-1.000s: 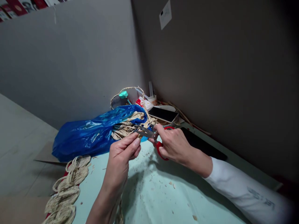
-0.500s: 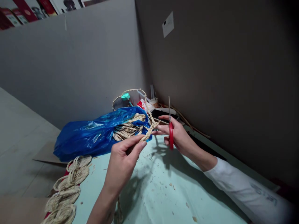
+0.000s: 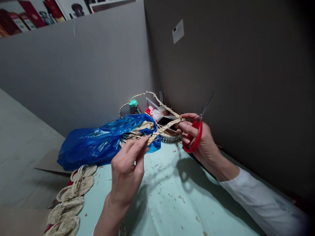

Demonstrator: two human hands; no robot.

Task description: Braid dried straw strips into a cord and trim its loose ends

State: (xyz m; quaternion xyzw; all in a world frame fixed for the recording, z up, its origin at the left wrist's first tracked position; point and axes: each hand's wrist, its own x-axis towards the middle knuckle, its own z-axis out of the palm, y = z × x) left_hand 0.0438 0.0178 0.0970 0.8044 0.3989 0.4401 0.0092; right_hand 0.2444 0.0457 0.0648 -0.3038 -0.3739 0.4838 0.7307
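Observation:
A pale braided straw cord (image 3: 165, 128) stretches between my two hands above the table. My left hand (image 3: 126, 172) pinches its near end between thumb and fingers. With its fingertips, my right hand (image 3: 208, 147) grips the cord farther up, where it bends back. Red-handled scissors (image 3: 192, 150) hang on that same hand, blades pointing up and away from the cord. Beyond the bend, a thinner, rough length loops back to the left over the clutter. Just behind my left hand, loose straw strands (image 3: 145, 126) poke out of a blue plastic bag (image 3: 91, 141).
Coiled straw braids (image 3: 66, 209) line the left edge of the pale green table (image 3: 162, 203), which carries scattered straw bits. Grey partitions (image 3: 98, 65) meet behind it. In the corner are a teal-capped bottle (image 3: 133, 104), a dark phone-like slab and a round patterned container (image 3: 169, 139).
My right hand has moved right and now grips the bend, pulling the cord out longer. The scissors have tilted to the right. My left hand has shifted slightly left, still pinching the cord.

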